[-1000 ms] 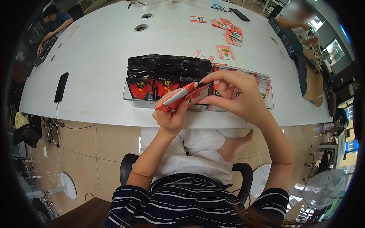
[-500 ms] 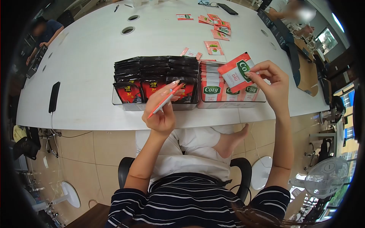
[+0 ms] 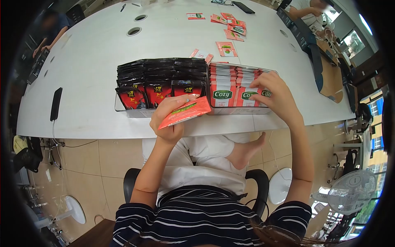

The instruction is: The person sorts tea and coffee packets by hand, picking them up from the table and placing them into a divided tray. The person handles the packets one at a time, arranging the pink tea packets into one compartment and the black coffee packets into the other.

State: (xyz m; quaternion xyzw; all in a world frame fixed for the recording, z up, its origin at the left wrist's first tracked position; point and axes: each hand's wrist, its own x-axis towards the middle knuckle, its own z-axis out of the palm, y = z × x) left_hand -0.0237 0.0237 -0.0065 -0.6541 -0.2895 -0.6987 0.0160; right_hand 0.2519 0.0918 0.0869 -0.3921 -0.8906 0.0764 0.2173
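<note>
My left hand (image 3: 168, 115) is closed on a red tea sachet (image 3: 187, 110) in front of the containers; whether more sachets lie beneath it is hidden. My right hand (image 3: 276, 94) reaches over the clear container (image 3: 242, 111) of upright pink-and-white Cozy tea sachets (image 3: 222, 96). Its thumb and index finger are apart, near the top of a front sachet. Left of it stands another clear container (image 3: 138, 113), filled with black-and-red coffee sachets (image 3: 159, 94) in three rows.
Loose tea sachets (image 3: 226, 49) are scattered farther back on the white table (image 3: 90, 82). A phone (image 3: 56, 103) with a cable lies at the left. Open cardboard boxes (image 3: 327, 78) line the right edge. Two other people sit at the far left and far right.
The sachet my right hand held up is no longer in that hand, which has lowered to the tea container. My left hand has turned, showing a red sachet's broad face.
</note>
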